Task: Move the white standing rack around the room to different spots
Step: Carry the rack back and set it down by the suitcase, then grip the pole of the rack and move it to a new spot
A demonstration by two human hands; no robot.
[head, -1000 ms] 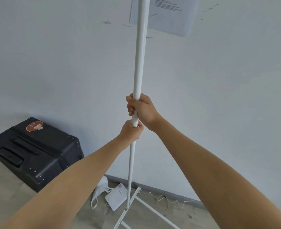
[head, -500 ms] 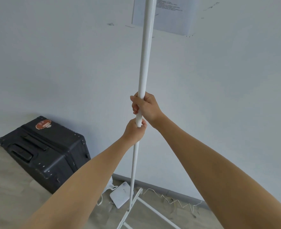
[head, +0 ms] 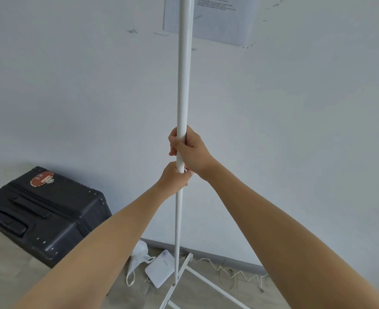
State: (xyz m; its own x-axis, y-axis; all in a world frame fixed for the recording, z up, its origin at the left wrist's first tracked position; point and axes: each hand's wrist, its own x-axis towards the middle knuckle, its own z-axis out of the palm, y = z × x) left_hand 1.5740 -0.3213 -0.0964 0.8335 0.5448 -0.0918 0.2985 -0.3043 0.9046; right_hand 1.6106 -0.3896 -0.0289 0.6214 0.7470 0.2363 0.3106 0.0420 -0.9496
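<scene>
The white standing rack (head: 182, 90) stands near the wall, its legs spread on the floor (head: 8, 266) by a black suitcase (head: 43, 210). The right hand (head: 189, 150) and, just below it, the left hand (head: 174, 180) wrap their fingers closed around the pole. The rack appears mid-relocation; setting it down at a spot remains.

Both bare arms reach forward and up, converging at the middle. The right hand (head: 189, 150) sits higher, fingers curled tight with the back of the hand facing the camera. The left hand (head: 174, 178) is clenched directly beneath, touching the right hand.
</scene>
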